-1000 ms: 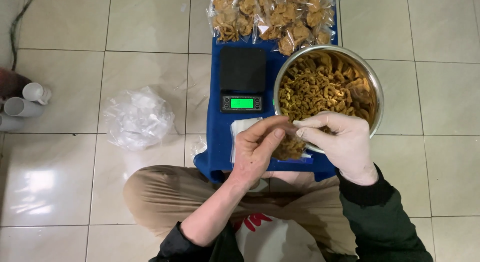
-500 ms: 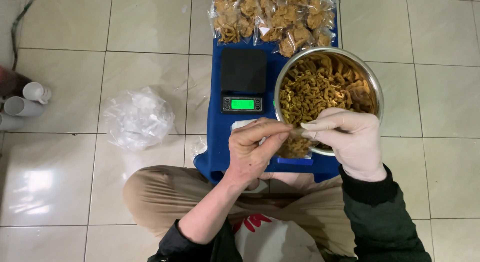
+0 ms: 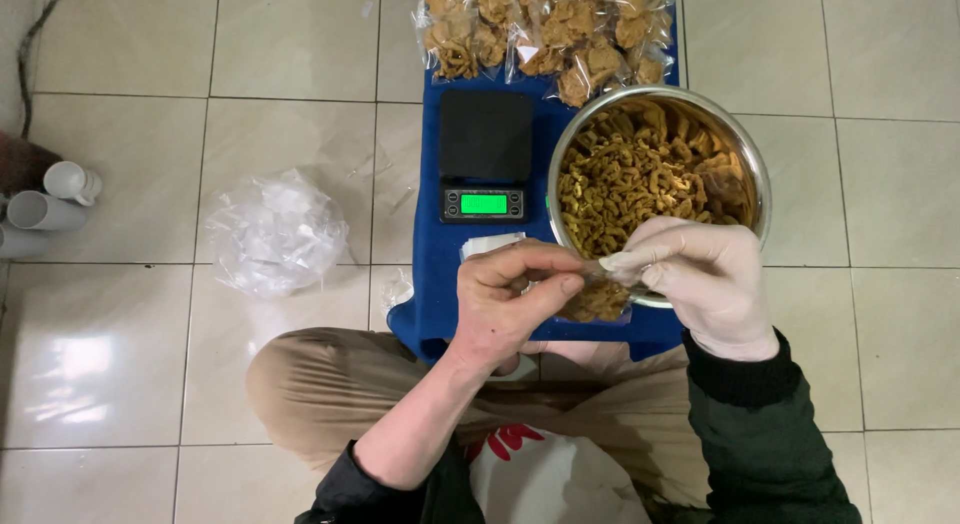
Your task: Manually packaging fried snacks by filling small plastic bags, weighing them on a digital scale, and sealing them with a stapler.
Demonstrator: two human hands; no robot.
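A small clear plastic bag (image 3: 597, 296) holding some golden fried snacks hangs between the person's two hands, just over the near edge of the blue stool (image 3: 432, 284) and against the near rim of the steel bowl (image 3: 757, 174). The bare left hand (image 3: 512, 302) is pinched shut on the bag's top edge, thumb pressed to the fingers. The gloved right hand (image 3: 700, 284), in a pale disposable glove, grips the same top edge from the other side, fingers closed on the plastic. The bowl is heaped with more of the same snacks (image 3: 640, 174). Just left of it on the stool sits a black digital scale (image 3: 485, 154) with a green lit display. At the stool's far end lie filled snack bags (image 3: 545, 29) in a row. On the tiled floor (image 3: 150, 84) to the left rests a heap of empty clear bags (image 3: 272, 232), and further left some white pipe pieces (image 3: 50, 206)
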